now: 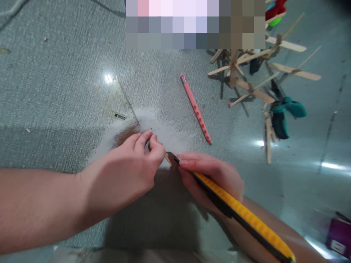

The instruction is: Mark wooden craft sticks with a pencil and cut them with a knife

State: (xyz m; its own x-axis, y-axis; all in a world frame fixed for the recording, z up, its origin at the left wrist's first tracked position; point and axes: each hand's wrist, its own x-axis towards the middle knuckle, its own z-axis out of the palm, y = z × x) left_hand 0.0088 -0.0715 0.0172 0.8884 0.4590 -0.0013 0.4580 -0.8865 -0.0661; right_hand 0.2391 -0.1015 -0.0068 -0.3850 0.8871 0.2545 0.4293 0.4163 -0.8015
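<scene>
"What's nearest?"

"A yellow knife [246, 213], slanting up from the lower right into the right hand [219, 171]. Off at the right edge sits a purple thing [336, 232], partly cut off."

"And the right hand's fingers?"

"Closed round the knife, gripping it just behind the blade [173, 157]."

"The left hand [128, 164]?"

"Its fingertips are pinched on a thin wooden stick [168, 159]. One end pokes out between the two hands, right at the blade; the rest is hidden. Whether the blade bites in, I can't tell."

"Under them?"

"A whitish patch [175, 135] on the grey worktop [68, 73]."

"Farther off?"

"A pink pencil [195, 109] lies beyond the right hand, and a clear set square [120, 104] beyond the left, one corner near its fingers. Over to the right, teal clippers [279, 120] lie beside a wooden frame [260, 93] of crossed pieces, with something red [276, 9] past it, at the top."
</scene>
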